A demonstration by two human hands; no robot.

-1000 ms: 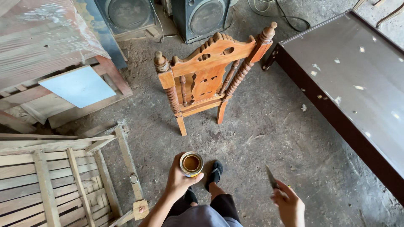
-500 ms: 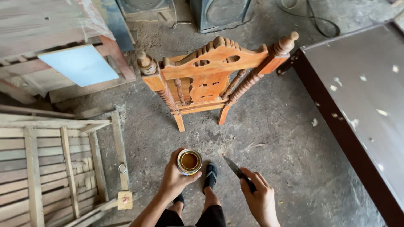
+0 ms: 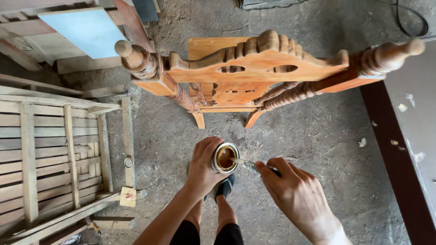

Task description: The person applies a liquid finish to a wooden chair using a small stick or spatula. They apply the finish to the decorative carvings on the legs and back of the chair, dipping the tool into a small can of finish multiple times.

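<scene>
Along the left edge of the frame lies a slatted wooden frame (image 3: 54, 154) of pale unfinished boards, flat on the concrete floor (image 3: 327, 149). Above it, in the upper left corner, a light blue panel (image 3: 84, 29) rests on a stack of planks. Just right of the slatted frame, low in the picture, a small wooden block (image 3: 127, 196) sits on the floor.

In the upper middle stands a carved wooden chair (image 3: 254, 72), orange-brown and glossy, seen from above and behind: its turned posts reach toward the left and right, and its scalloped top rail spans the centre of the frame.

Below the chair, at lower centre, the left hand (image 3: 203, 170) is wrapped around a small round tin (image 3: 225, 158), fingers closed on its side. The tin is open at the top and holds a brown liquid. Beneath it a foot in a dark sandal (image 3: 224, 187) shows on the floor.

Just right of the tin, the right hand (image 3: 297, 195) is closed around the handle of a narrow brush (image 3: 245, 164), fingers pinching it; the brush tip reaches into the mouth of the tin.

Along the right edge runs a dark brown tabletop (image 3: 415, 136), flecked with pale chips.
</scene>
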